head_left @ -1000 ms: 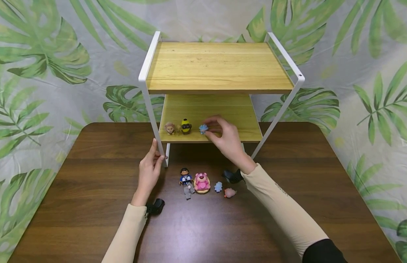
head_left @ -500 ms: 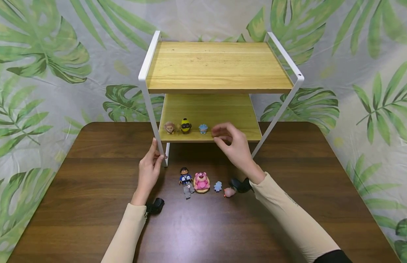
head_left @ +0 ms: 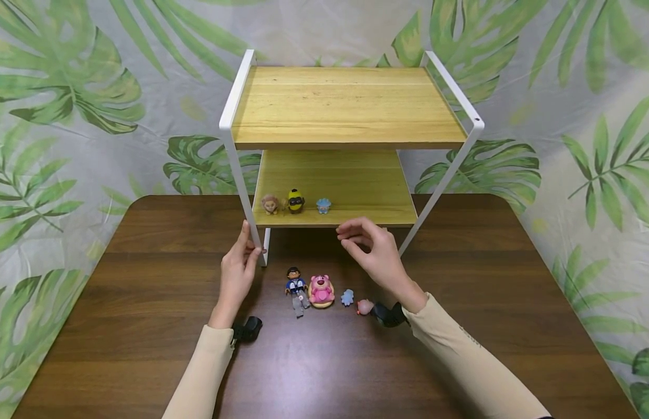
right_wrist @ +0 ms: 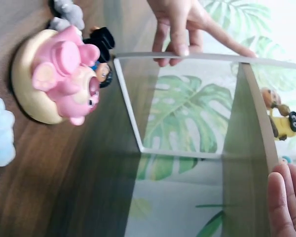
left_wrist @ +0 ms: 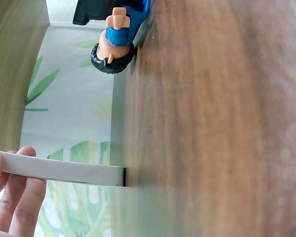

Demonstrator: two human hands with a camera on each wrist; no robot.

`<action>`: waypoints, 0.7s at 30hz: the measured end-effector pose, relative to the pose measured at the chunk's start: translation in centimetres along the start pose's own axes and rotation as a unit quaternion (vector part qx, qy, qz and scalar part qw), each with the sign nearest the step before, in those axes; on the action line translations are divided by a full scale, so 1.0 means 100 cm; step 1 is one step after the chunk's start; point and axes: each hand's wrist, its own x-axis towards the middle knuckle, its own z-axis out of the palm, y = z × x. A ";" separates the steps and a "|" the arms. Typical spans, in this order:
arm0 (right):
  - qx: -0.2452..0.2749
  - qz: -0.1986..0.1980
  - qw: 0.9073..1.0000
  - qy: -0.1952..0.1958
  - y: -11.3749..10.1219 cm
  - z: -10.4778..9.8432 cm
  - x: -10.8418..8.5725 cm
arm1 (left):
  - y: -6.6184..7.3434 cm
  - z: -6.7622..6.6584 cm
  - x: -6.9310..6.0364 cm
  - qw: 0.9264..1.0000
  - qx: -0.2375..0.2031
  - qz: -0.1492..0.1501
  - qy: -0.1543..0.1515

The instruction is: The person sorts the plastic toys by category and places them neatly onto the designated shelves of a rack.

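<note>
My left hand (head_left: 237, 273) holds the front left white leg (left_wrist: 64, 169) of a two-tier wooden shelf (head_left: 350, 105), thumb on one side and fingers on the other. In front of the lower board's edge hovers my right hand (head_left: 373, 253), fingers loosely bent and nothing between them. On the lower board (head_left: 371, 203), from left to right, stand a lion figure (head_left: 270, 203), a yellow-and-black figure (head_left: 295, 201) and a small blue-topped figure (head_left: 323, 205). Nearest below the right hand on the tabletop lie a light blue figure (head_left: 347, 297) and a small pink figure (head_left: 364, 306).
The brown wooden table (head_left: 162, 361) carries the shelf. A pink bear (head_left: 321, 290) on a cream ring and a dark-haired toy man (head_left: 295, 285) with a grey figure (head_left: 300, 304) by its legs lie before it. Leaf-patterned cloth (head_left: 73, 75) hangs behind.
My right hand has let go of the small blue-topped figure, which stays on the lower board. It has drawn back right and down, off the shelf. The left hand has stayed put.
</note>
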 end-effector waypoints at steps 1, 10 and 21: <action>0.000 0.001 1.000 -0.002 0.001 0.000 -0.001 | 0.000 0.000 0.000 1.000 -0.001 0.000 0.001; -0.002 0.023 0.999 -0.036 0.011 0.007 -0.014 | 0.000 0.000 0.000 1.000 0.000 0.003 0.003; -0.026 0.042 0.995 -0.089 0.062 0.017 -0.032 | -0.001 0.000 0.000 1.000 0.001 0.001 -0.001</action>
